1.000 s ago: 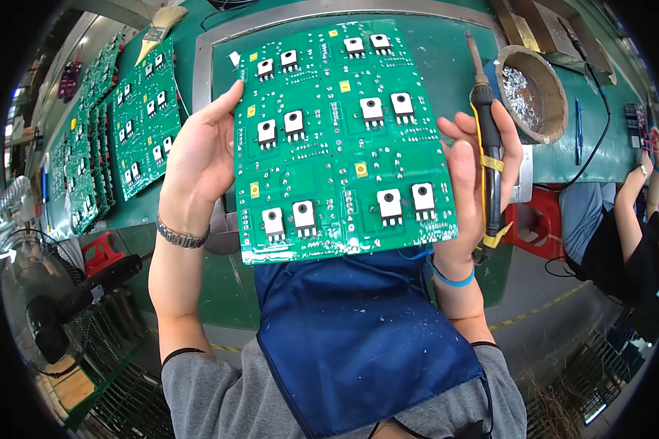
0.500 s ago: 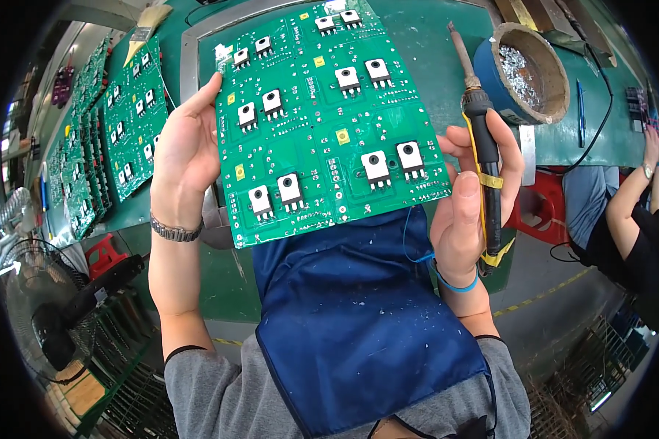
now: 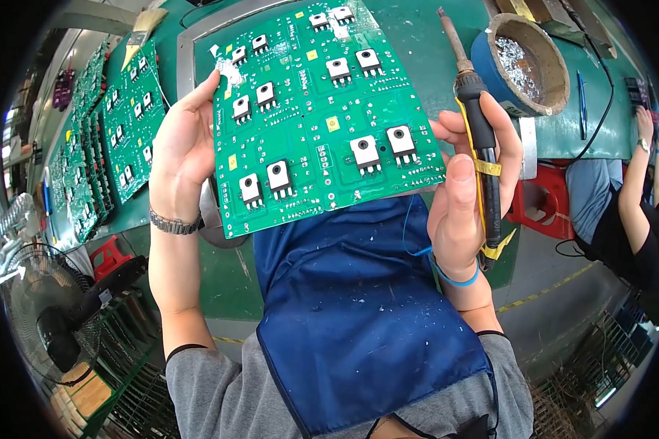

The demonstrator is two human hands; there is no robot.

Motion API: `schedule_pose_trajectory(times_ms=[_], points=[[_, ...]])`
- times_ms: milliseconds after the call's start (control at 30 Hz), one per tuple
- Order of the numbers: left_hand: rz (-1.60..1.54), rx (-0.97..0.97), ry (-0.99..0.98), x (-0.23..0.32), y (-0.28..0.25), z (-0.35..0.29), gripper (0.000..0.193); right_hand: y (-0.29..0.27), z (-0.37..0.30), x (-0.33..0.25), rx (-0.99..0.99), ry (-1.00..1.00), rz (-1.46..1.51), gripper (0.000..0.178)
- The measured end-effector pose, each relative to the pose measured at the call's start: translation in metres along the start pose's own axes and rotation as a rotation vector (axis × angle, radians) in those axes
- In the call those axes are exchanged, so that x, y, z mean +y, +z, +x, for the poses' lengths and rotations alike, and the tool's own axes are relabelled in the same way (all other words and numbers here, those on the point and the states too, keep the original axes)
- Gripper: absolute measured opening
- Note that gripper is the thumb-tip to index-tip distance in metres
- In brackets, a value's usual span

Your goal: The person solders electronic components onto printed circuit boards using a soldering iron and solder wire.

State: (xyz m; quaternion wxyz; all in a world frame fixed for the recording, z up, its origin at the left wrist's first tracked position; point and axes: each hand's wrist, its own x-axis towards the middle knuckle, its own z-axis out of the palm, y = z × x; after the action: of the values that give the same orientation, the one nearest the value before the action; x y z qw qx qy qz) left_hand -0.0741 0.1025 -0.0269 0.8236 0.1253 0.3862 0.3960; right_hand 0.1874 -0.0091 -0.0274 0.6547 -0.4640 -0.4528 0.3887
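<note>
Gripping the board [image 3: 289, 135] at its left edge with my left hand [image 3: 181, 143], I am holding it aslant above the counter [image 3: 560, 135]; my right hand [image 3: 460, 208] is clasping an iron [image 3: 478, 117] beside the board's right edge, while a pot [image 3: 490, 79] is standing to the iron's right.

Free room: strip of green bench [image 3: 417, 62] between circuit board [image 3: 307, 121] and round pot [image 3: 492, 79] | Obstacle: soldering iron [image 3: 485, 124] in right hand [image 3: 455, 212], its tip projecting over that strip | Left: row of boards [image 3: 130, 132] limits passage beside left hand [image 3: 179, 146] | Right: narrow gap separates pot from blue pen [image 3: 583, 106].
</note>
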Motion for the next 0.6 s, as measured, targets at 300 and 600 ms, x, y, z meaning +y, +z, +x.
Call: schedule_pose_trajectory(times_ms=[300,600], points=[[-0.005,-0.033,-0.024,0.0025,-0.0012,0.0006,0.032,0.0003,0.0018,0.0018,0.002,-0.040,-0.006,0.054],[0.040,-0.017,0.078,0.0025,0.0060,-0.0029,0.031,-0.0010,-0.0001,0.0025,0.006,-0.054,0.006,0.052]])
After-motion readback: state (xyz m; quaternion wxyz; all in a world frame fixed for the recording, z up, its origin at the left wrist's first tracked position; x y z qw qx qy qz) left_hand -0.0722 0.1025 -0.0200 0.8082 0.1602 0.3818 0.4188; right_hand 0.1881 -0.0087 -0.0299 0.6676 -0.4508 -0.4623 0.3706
